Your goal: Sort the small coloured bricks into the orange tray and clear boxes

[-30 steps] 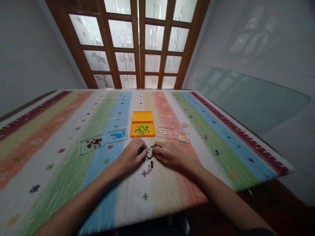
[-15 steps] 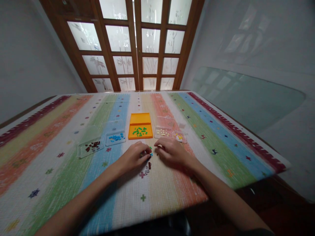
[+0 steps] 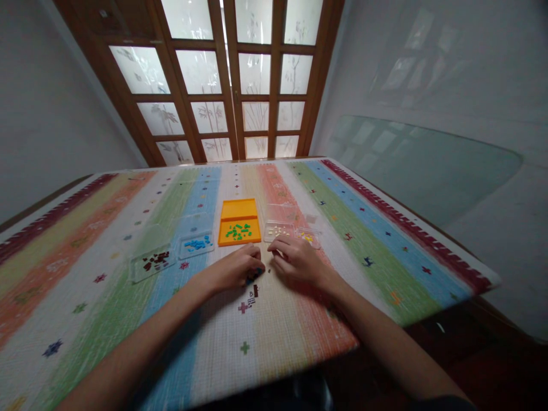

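Orange tray, green pieces; blue pieces; rainbow-striped tablecloth.

Matt, coarse-woven cloth covers the table. Loose pieces: smooth plastic. At 12 o'clock from them, an orange tray, opaque smooth plastic; toward 10 and 1 o'clock, clear trays, glossy plastic. Farther at 12 o'clock, a varnished wood door frame with frosted glass panes.

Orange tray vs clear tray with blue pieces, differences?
The orange tray is opaque; the clear tray is see-through, with the striped cloth showing through it. The orange tray holds green pieces; the clear tray holds blue pieces. The orange tray sits just beyond the left hand; the clear tray lies further left. Shared: both are shallow, rest on the cloth and hold one colour each.
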`<state>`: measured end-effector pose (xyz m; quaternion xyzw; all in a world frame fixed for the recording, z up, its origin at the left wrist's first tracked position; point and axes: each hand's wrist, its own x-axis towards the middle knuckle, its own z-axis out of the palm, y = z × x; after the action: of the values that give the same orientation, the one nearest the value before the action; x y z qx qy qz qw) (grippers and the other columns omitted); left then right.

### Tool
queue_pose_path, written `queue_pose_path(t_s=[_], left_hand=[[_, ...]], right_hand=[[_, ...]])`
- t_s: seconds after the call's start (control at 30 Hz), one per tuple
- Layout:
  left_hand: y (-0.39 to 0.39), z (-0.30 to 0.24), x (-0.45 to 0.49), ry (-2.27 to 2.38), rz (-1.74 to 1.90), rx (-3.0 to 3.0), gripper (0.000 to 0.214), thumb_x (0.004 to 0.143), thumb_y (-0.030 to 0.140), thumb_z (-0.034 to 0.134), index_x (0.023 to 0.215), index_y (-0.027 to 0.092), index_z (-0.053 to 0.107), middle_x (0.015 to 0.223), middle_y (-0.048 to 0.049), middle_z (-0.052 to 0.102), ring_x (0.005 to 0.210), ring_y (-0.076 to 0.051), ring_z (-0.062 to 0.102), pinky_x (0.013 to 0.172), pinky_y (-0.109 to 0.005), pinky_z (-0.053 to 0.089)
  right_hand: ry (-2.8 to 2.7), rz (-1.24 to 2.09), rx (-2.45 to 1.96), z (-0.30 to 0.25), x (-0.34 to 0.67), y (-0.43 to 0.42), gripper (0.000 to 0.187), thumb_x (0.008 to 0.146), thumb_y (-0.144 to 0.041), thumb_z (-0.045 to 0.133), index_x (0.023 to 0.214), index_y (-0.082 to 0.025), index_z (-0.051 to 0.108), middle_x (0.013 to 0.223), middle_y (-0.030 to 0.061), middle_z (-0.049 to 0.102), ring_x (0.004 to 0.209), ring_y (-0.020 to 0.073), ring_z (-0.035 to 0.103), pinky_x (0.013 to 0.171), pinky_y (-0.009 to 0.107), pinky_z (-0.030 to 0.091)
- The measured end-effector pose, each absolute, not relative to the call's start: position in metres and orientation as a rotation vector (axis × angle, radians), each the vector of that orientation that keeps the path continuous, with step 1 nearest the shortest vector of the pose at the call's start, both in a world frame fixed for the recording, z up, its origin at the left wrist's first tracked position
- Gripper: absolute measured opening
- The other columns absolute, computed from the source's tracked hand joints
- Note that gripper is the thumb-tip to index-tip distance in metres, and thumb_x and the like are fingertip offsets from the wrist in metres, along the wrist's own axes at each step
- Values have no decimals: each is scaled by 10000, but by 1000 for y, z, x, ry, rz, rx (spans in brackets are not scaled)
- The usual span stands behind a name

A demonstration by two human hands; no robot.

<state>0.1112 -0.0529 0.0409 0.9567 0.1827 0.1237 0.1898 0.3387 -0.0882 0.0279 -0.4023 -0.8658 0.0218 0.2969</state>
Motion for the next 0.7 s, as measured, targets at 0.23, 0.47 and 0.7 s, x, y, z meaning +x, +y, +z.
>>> queue_pose_path(t_s=[0.23, 0.47, 0.7], left_hand=[[-53, 37, 115, 561, 337, 2770, 325, 712, -41, 502, 838, 209, 666, 898, -54, 631, 849, -216, 576, 741, -308, 470], [-53, 35, 116, 527, 315, 2943, 344, 776, -82, 459, 872, 192, 643, 895, -50, 664, 842, -210, 579, 752, -313, 464], [-57, 32, 115, 362, 382, 3059, 231, 885, -27, 535, 789, 170, 609, 858, -47, 675, 801, -187, 573, 726, -295, 451]], right_hand=[[-2273, 53, -1071, 28, 340, -88, 203, 900, -121, 489, 942, -171, 681, 913, 83, 679, 786, 184, 578, 687, 305, 391], [-2282, 49, -1072, 26, 341, -87, 197, 903, -122, 494, 940, -167, 682, 900, 77, 672, 779, 179, 575, 681, 305, 391], [-2248, 14, -1011, 23, 340, -86, 184, 884, -112, 505, 892, -180, 676, 861, 68, 663, 740, 176, 568, 644, 301, 388]])
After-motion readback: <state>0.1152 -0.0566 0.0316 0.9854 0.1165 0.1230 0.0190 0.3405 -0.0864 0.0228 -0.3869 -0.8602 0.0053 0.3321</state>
